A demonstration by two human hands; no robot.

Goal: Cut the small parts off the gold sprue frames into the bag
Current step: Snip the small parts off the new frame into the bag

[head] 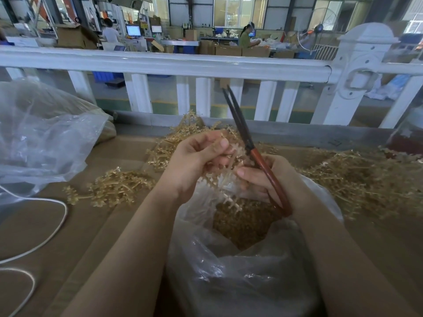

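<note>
The left hand (196, 161) pinches one gold sprue frame (229, 177) between thumb and curled fingers, holding it above the open mouth of the clear bag (240, 271). The right hand (270, 179) grips the red handles of one pair of scissors (249, 145), its thumb touching the frame; the two dark blades point up and away, slightly parted at the tips. The two hands sit close together, the frame running between them and hanging down toward the bag.

Inside the bag lies a heap of cut gold parts (242, 225), too many and too small to count. Three loose piles of sprue frames rest on the brown cardboard surface (91, 225): one to the left (112, 188), one behind the hands (183, 136), and the largest to the right (357, 179). A second, bigger clear plastic bag (41, 138) sits at far left, with a white cable (52, 227) looping near it. A white railing (183, 62) runs behind the work surface.
</note>
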